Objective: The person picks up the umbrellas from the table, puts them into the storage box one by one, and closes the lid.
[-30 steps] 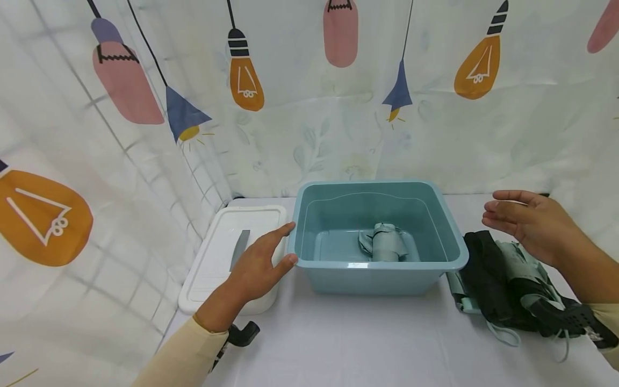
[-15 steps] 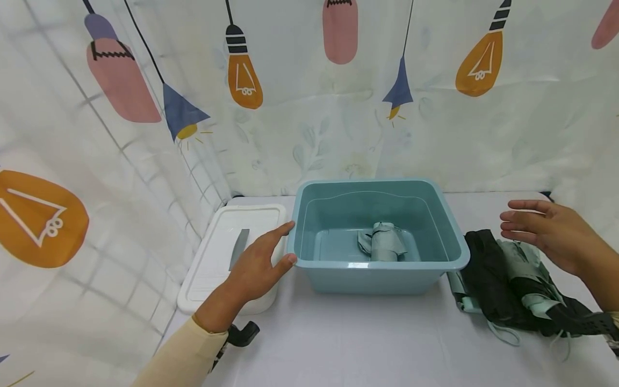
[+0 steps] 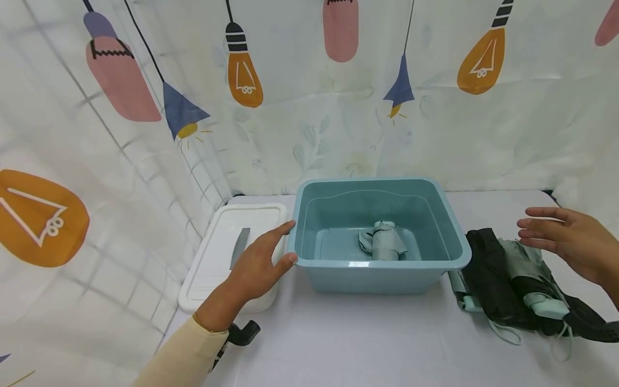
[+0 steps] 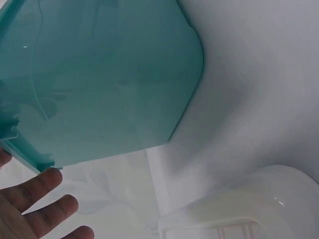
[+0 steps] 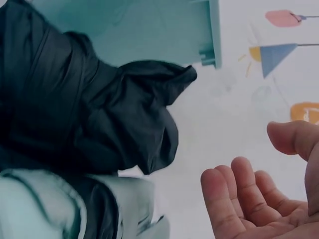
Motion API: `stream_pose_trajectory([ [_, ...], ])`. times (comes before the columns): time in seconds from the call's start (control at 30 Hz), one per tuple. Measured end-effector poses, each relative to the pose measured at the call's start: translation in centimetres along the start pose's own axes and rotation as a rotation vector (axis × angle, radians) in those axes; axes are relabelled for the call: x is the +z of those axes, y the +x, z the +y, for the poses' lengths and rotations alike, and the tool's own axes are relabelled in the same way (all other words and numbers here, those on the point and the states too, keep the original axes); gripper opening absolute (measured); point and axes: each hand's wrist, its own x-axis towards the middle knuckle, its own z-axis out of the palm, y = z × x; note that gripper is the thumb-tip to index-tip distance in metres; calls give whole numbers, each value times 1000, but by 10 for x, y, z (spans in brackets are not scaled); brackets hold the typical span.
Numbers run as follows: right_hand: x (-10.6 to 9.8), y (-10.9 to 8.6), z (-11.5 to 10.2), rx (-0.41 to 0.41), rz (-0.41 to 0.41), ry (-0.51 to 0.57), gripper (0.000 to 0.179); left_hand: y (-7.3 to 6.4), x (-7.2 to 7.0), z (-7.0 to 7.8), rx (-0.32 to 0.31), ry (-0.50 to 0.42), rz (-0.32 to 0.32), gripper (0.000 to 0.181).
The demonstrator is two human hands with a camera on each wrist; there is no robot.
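Note:
A blue-green plastic bin (image 3: pixel 377 278) stands mid-table, with a rolled grey-green folding umbrella (image 3: pixel 385 243) lying inside it. My left hand (image 3: pixel 258 269) rests its spread fingertips at the bin's left rim; in the left wrist view its fingers (image 4: pixel 45 181) are straight beside the bin's edge. Over on the right, my right hand (image 3: pixel 570 239) hovers with loosely bent fingers, holding nothing. Below and left of it lie a black folding umbrella (image 3: pixel 488 279) and grey-green ones, one with a pale handle (image 3: pixel 546 305). In the right wrist view, the black cloth (image 5: pixel 124 109) is apart from the fingers.
A white lid (image 3: pixel 227 242) with a grey handle lies left of the bin, partly behind my left hand. White cloth covers the table (image 3: pixel 367 338). A curtain (image 3: pixel 309 118) printed with lamps hangs behind, and a wire grid shows through it at the left.
My right hand has drawn away to the right, and its sleeve has left the head view. The pale umbrella handle has come into sight. My left hand stays at the rim.

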Motion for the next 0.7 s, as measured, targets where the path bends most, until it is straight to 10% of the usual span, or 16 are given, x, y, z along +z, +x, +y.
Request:
stream_pose_trajectory([
  [0.5, -19, -11, 30, 43, 44, -95, 34, 3, 0, -1, -4, 0, -3, 71],
  [0.7, -26, -15, 45, 53, 113, 21, 22, 3, 2, -1, 1, -1, -3, 71],
])
